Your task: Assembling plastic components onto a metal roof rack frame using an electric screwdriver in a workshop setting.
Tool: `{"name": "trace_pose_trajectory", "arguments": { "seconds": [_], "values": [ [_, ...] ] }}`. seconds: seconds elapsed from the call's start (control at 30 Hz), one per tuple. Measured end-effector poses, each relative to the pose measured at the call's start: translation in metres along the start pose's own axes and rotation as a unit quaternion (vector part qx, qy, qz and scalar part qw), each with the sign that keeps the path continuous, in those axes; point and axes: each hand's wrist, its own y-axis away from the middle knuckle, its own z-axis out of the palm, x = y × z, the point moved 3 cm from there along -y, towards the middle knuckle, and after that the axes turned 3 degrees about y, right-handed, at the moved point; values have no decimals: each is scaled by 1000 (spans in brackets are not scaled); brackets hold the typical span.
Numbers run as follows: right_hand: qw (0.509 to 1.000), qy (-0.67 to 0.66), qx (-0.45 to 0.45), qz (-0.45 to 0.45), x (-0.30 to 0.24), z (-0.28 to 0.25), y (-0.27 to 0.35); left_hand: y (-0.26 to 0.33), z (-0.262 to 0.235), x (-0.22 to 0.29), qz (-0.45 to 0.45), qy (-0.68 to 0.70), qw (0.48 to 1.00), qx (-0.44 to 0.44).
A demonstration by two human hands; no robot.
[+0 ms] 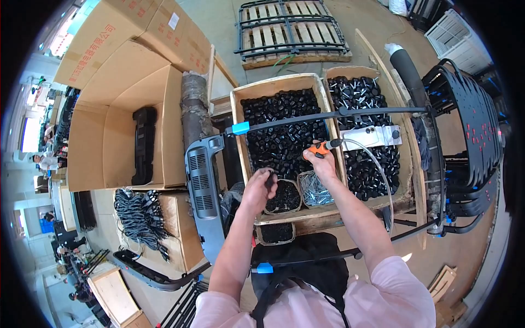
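My left hand (259, 187) is closed on a small black plastic part above a little basket of black parts (284, 197). Gripped in my right hand (321, 162) is an orange-handled power screwdriver (322, 147) with a clear hose looping off to the right. Beside the black-parts basket sits a small basket of silver screws (313, 189). Both hands hover over a wooden crate of black caps (279, 134). A thin black frame bar with a blue clip (240, 128) crosses above the crate, and a grey vented plastic panel (203, 188) stands to the left.
A second crate of black parts (365, 131) holds a metal block. An open cardboard box (123, 131) with a black piece stands left, with coiled black cables (139, 218) below it. Stacked black frames (470, 136) rise at right, and a wooden pallet (292, 33) lies beyond.
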Motion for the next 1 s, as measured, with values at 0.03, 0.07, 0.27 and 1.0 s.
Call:
{"name": "trace_pose_trajectory", "arguments": {
  "seconds": [0.03, 0.07, 0.27, 1.0],
  "values": [
    [982, 181, -49, 24, -9, -2, 2, 20, -2, -4, -4, 41, 999, 5],
    [929, 356, -95, 44, -13, -6, 3, 37, -5, -9, -14, 88, 996, -6],
    [655, 692, -276, -127, 20, -33, 58, 114, -17, -52, 12, 104, 994, 26],
    [937, 78, -327, 97, -62, 76, 198, 192, -73, -63, 65, 37, 997, -16]
  ]
}}
